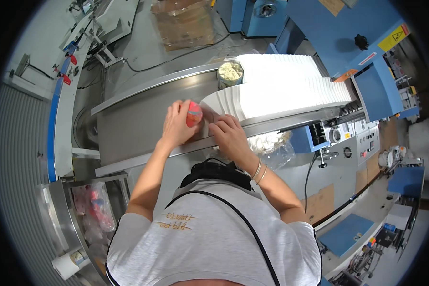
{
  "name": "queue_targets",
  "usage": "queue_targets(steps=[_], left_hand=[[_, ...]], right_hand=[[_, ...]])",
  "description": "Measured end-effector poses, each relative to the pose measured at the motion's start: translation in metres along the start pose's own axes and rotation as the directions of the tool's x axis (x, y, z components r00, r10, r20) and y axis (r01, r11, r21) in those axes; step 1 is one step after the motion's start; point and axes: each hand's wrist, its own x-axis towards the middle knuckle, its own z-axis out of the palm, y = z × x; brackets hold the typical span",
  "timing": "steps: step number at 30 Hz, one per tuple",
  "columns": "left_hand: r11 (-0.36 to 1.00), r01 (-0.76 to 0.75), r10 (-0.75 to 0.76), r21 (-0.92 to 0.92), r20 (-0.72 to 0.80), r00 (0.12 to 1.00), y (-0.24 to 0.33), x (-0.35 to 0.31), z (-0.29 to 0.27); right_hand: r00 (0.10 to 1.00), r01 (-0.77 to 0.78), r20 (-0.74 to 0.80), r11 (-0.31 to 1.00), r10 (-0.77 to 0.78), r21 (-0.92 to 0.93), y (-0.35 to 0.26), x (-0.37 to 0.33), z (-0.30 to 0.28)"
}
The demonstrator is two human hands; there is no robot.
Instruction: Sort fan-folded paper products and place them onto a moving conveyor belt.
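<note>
Over the metal chute point(133, 131), the step in hand seemed to be handling the red packet point(194, 114) near the white stack point(281, 97); the next move likely called for steady hold. The packet lay in the left grip point(176, 125), pinched between thumb and fingers. Beside it, the right grip point(229, 136) curled; whether around anything, I could not tell.
</note>
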Motion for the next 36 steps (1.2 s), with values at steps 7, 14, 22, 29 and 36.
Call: queue_targets(steps=[7,14,22,29,36], left_hand=[[0.994,0.029,-0.004,-0.106,0.229,0.974,0.001,-0.003,0.006],[0.917,0.038,0.07,-0.398,0.252,0.965,0.026,-0.011,0.045],[0.885,-0.022,0.045,-0.464,0.038,0.998,0.031,-0.007,0.071],[0.883,0.071,-0.086,-0.464,-0.012,0.996,0.022,-0.012,0.105],[0.759,0.21,-0.2,-0.616,0.086,0.976,0.047,-0.005,0.074]], right_hand=[[0.999,-0.037,-0.033,0.999,0.037,0.005,-0.006,-0.001,-0.004],[0.95,-0.311,0.055,0.934,0.306,0.176,-0.027,-0.022,-0.019],[0.955,-0.294,0.066,0.898,0.289,0.326,0.013,-0.02,-0.011],[0.971,-0.239,0.109,0.864,0.213,0.443,0.021,-0.036,-0.049],[0.723,-0.649,0.091,0.627,0.685,0.43,0.075,-0.089,-0.1]])
